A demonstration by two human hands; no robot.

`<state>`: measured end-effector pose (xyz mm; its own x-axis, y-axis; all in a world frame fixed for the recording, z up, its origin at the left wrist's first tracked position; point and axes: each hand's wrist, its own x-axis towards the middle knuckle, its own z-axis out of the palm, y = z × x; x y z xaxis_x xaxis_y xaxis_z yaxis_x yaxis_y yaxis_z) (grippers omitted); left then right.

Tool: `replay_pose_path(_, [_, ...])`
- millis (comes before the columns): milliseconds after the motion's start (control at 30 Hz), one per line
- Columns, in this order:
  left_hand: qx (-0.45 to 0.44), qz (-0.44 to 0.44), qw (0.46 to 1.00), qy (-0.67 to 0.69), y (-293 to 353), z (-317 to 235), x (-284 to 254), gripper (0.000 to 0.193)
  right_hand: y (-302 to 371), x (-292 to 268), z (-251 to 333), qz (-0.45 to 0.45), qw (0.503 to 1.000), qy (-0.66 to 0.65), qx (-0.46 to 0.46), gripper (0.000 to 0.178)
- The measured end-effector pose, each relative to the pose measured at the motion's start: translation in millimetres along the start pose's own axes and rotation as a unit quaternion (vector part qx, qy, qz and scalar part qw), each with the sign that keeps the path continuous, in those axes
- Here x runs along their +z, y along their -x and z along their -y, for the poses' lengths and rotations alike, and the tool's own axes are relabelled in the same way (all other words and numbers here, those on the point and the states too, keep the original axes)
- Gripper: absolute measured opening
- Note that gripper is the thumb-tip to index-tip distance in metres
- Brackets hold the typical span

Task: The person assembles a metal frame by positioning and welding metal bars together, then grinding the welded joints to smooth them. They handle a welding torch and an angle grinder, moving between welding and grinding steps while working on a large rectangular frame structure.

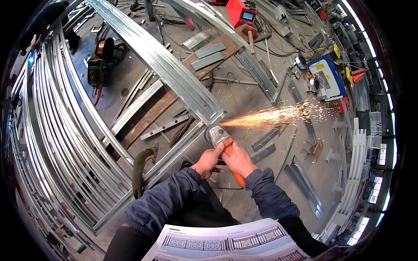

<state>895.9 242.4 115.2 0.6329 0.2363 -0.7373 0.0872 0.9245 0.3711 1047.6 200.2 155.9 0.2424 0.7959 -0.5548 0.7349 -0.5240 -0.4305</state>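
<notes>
An orange angle grinder (228, 149) with a silver head is running, its disc against the corner of a galvanized steel frame (212, 116). A fan of bright sparks (265, 116) streams off to the right. My right hand (239, 160) is closed round the orange body. My left hand (209, 162) grips the grinder from the left side near its head, thumb along it; some of its fingers are partly hidden behind the tool. Exactly where the disc meets the metal is hard to make out.
Long bright steel tubes (74, 130) fill the left side, and a green-sleeved arm (138, 172) reaches onto the frame. A printed sheet with railing pictures (204, 235) lies below my forearms. Metal offcuts (263, 153), a blue-white machine (326, 78) and a red machine (241, 14) stand about.
</notes>
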Motion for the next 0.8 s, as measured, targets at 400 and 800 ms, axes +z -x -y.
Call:
replay_pose_path(400, [0.011, 0.014, 1.000, 0.010, -2, 4, 3, 0.065, -2, -5, -3, 0.017, 1.000, 0.005, 0.006, 0.059])
replay_pose_path(800, [0.003, 0.023, 1.000, 0.021, -10, 1, 16, 0.068, -8, -21, -7, 0.014, 0.998, 0.057, 0.006, 0.061])
